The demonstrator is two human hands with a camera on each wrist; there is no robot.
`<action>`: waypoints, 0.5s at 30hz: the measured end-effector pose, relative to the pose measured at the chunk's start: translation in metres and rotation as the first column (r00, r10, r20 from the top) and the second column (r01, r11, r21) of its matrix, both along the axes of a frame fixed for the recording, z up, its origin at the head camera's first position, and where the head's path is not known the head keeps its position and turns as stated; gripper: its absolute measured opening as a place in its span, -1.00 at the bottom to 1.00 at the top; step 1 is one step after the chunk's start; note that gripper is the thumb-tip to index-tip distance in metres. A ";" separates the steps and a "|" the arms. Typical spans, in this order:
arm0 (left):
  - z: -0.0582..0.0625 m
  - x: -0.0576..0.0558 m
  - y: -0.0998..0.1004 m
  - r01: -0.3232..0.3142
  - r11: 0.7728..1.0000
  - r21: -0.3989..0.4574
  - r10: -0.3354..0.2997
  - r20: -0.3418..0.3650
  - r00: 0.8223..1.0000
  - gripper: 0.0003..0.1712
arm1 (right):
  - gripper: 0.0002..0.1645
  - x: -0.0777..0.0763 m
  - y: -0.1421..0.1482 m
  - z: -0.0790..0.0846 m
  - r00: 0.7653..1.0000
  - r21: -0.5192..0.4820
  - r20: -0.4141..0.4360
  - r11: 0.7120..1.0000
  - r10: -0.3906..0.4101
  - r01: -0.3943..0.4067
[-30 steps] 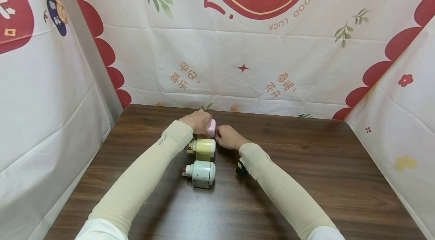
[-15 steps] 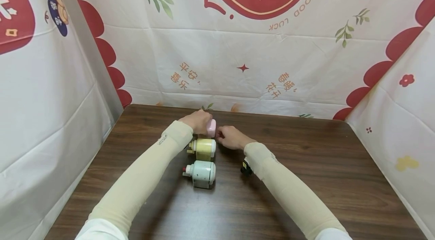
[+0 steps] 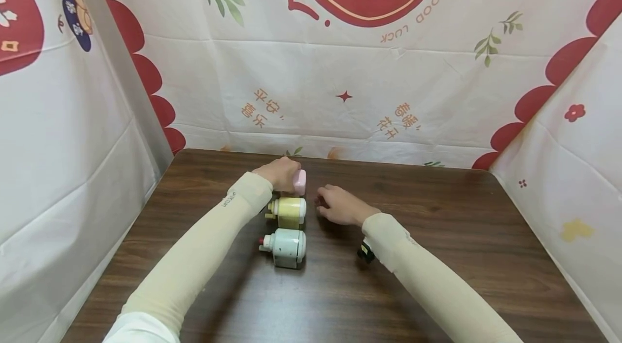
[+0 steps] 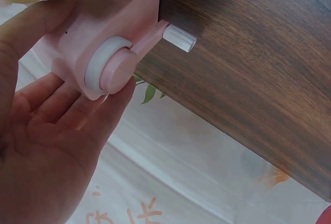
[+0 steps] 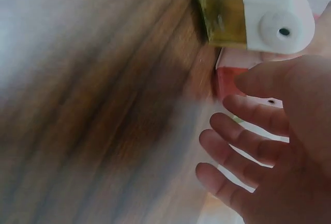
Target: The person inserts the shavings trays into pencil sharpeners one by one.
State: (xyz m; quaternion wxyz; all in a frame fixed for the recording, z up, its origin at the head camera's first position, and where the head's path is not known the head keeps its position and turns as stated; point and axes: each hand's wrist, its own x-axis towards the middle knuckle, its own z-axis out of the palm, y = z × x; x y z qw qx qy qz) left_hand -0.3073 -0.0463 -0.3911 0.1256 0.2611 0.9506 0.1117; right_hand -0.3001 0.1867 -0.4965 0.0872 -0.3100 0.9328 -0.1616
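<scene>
My left hand [image 3: 278, 173] grips a pink hand-crank pencil sharpener [image 3: 299, 183] near the table's far edge. In the left wrist view, thumb and fingers lie on either side of the pink sharpener [image 4: 124, 12]; its crank with a white knob points away from the palm. To its right, apart from it, my right hand [image 3: 342, 206] holds nothing, its fingers loosely bent. A yellow pencil sharpener [image 3: 291, 210] stands just nearer than the pink one; in the right wrist view its white face [image 5: 274, 22] shows a pencil hole. Nearest is a light blue sharpener [image 3: 289, 247].
The sharpeners form a row on the dark wooden table [image 3: 437, 246], cranks to the left. White printed cloth [image 3: 311, 73] hangs behind the table and along both sides. A small black device [image 3: 366, 251] sits under the right wrist.
My right hand has drawn back from the pink sharpener, toward the right and nearer to me, and its fingers have loosened. My left hand stays on the pink sharpener.
</scene>
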 end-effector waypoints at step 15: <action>0.022 0.001 -0.024 0.015 0.999 0.047 -0.020 0.112 0.994 -0.05 | -0.66 0.093 0.014 0.073 0.998 0.003 -0.042 0.999 -0.046 0.046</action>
